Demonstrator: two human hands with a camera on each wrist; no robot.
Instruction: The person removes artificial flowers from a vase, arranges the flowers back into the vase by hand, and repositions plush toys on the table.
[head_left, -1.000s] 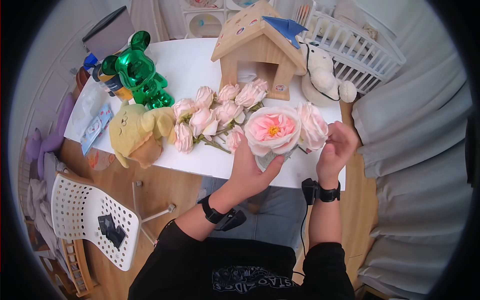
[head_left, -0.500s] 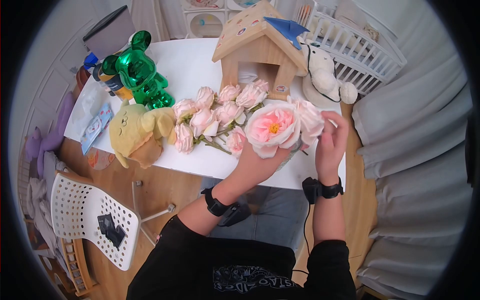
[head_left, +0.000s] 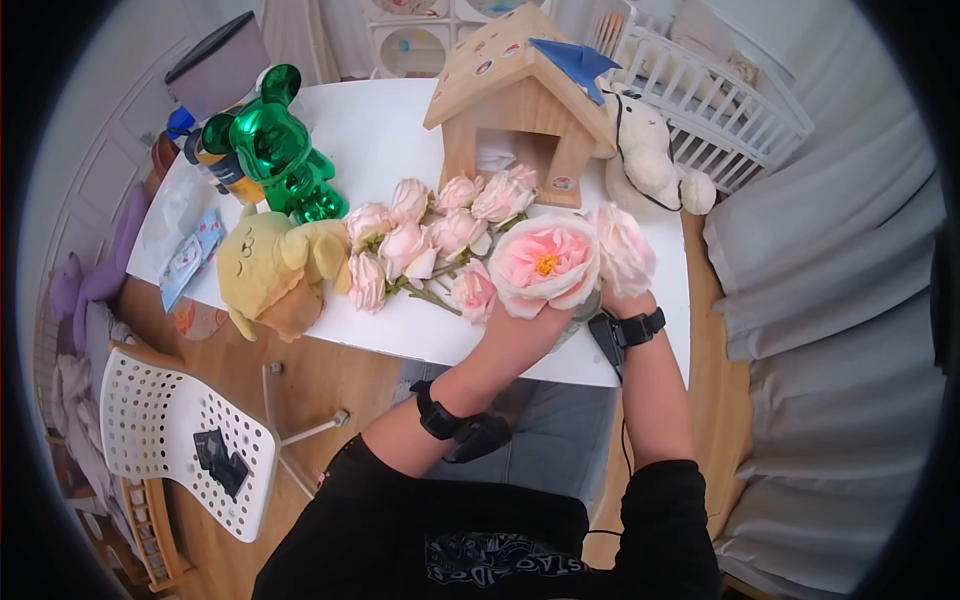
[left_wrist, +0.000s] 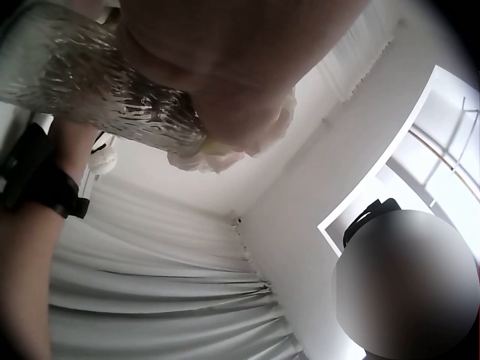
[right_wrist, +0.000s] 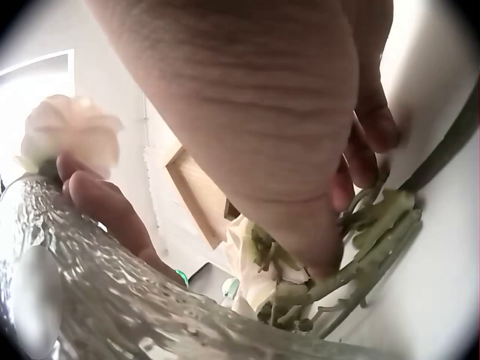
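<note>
My left hand (head_left: 532,328) grips a ridged clear glass vase (left_wrist: 112,90) near its rim, below a wide-open pink rose (head_left: 545,262). A second pale rose (head_left: 624,250) rises from the vase to the right and hides most of my right hand (head_left: 628,300) in the head view. In the right wrist view, that hand reaches past the glass, its thumb right at green stems (right_wrist: 375,240) lying on the white table (right_wrist: 435,300). Its bent fingers stand apart from the thumb. The left fingers (right_wrist: 109,206) show along the vase wall.
Several pink roses (head_left: 405,245) lie left of the vase. A wooden toy house (head_left: 520,110) stands behind, with a white plush (head_left: 645,150) beside it. To the left are a yellow plush (head_left: 265,255) and a shiny green bear figure (head_left: 275,140).
My right hand has left the pale rose's right side and moved forward and down behind it. My left hand's thumb has gone from the vase's front, the hand now under the open rose.
</note>
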